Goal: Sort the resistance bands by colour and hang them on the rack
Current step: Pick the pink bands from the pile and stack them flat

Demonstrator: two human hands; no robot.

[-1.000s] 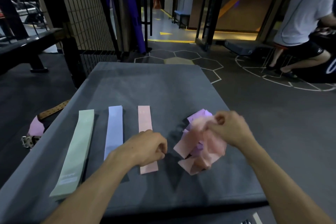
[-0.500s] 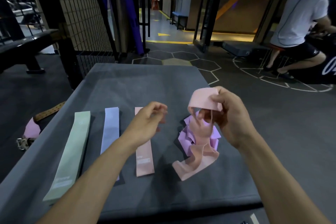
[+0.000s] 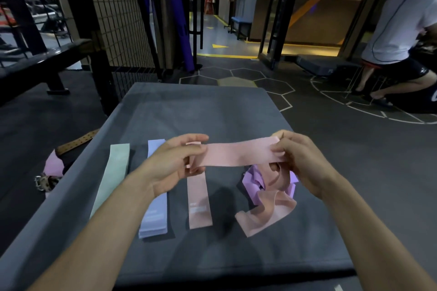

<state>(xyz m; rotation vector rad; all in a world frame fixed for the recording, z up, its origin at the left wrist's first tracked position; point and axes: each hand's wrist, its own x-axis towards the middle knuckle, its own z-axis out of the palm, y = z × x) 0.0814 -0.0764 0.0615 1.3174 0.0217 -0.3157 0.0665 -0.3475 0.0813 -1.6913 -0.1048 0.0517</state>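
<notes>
A pink resistance band [image 3: 238, 154] is stretched flat between my hands above the grey mat [image 3: 212, 111]. My left hand [image 3: 175, 160] pinches its left end and my right hand [image 3: 300, 160] pinches its right end. Below the right hand lies a crumpled pile of pink and purple bands [image 3: 267, 198]. Three flat bands lie in a row on the mat: a green band [image 3: 111, 179], a lilac-blue band [image 3: 155, 215] and a pink band [image 3: 198, 201], partly hidden by my left hand.
A wire mesh panel [image 3: 113, 14] stands behind the mat at the left. A brown belt and a pink item [image 3: 54, 165] lie on the floor at the left. A person in a white shirt [image 3: 402, 26] sits at the far right.
My right hand lifted a pink band out of the pile. My left hand rose from the mat and took its other end, and the band now spans both hands.
</notes>
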